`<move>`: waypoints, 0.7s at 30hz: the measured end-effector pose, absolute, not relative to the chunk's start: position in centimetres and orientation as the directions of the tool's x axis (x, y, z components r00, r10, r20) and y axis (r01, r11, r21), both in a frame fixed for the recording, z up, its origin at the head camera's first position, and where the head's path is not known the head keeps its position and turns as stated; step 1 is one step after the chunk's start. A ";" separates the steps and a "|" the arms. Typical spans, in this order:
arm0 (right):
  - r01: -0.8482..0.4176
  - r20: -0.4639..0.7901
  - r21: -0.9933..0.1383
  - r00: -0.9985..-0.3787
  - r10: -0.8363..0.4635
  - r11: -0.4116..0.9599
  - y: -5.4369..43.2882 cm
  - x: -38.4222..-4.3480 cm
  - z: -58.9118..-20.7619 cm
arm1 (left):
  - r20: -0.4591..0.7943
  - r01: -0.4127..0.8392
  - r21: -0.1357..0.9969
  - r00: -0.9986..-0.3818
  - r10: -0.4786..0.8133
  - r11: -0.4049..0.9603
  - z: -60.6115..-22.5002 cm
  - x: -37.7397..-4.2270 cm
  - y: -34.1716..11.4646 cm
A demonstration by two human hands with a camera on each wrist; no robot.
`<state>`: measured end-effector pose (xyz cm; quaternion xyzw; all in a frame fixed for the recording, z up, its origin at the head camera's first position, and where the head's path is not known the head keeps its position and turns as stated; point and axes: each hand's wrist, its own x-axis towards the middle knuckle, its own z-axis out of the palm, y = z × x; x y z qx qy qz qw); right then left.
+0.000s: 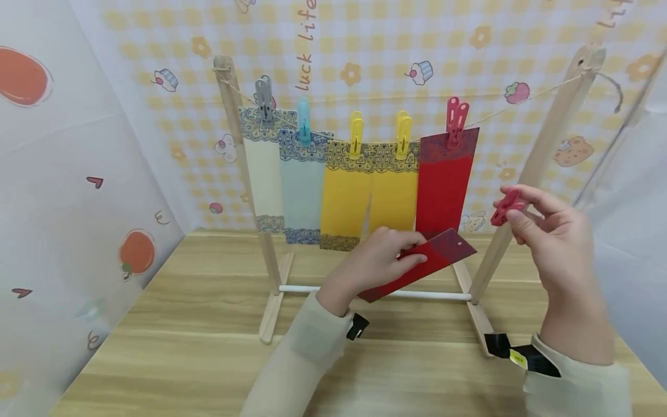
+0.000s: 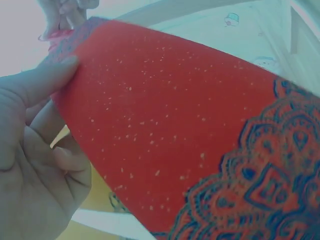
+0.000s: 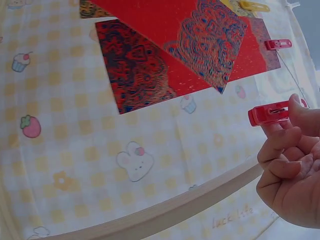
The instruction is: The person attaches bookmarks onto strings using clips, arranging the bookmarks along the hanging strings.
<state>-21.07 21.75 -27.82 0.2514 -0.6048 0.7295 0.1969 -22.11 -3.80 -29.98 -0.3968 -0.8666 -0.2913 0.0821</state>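
Observation:
My left hand (image 1: pixel 385 258) pinches a red patterned paper card (image 1: pixel 435 258) by its edge, thumb on one face. The card is tilted in front of the rack, and a small hole shows near its upper right end. In the left wrist view the card (image 2: pixel 150 120) has pale flecks and a dark lace pattern at its end. To the right, my right hand (image 1: pixel 560 246) pinches a red clothespin (image 1: pixel 505 208) between thumb and fingers. Behind the held card, another red card (image 1: pixel 445 179) hangs from the string (image 1: pixel 513 110) under red clothespins (image 1: pixel 455 121).
A wooden rack's right post (image 1: pixel 542 139) stands beside the right hand; a white rod (image 1: pixel 432 295) joins its feet. Two yellow cards (image 1: pixel 346 197), a pale blue card (image 1: pixel 302 191) and a cream card (image 1: pixel 264 174) hang to the left. Everything stands on a wood-grain table (image 1: pixel 208 324).

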 end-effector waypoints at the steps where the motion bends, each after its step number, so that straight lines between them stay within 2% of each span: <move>1: -0.601 0.614 -0.776 -0.789 -0.012 -0.193 21.8 -21.1 -27.5 | 0.390 0.740 0.433 -0.668 0.634 0.514 -29.8 -22.1 -3.6; 12: -0.675 0.695 -0.708 -0.718 -0.035 -0.207 21.5 -21.5 -23.9 | 0.517 0.757 0.460 -0.653 0.553 0.464 -28.0 -22.2 -2.3; 21: -0.680 0.728 -0.660 -0.684 -0.046 -0.319 20.9 -22.1 -21.9 | 0.526 0.767 0.487 -0.639 0.562 0.418 -26.2 -22.7 -1.3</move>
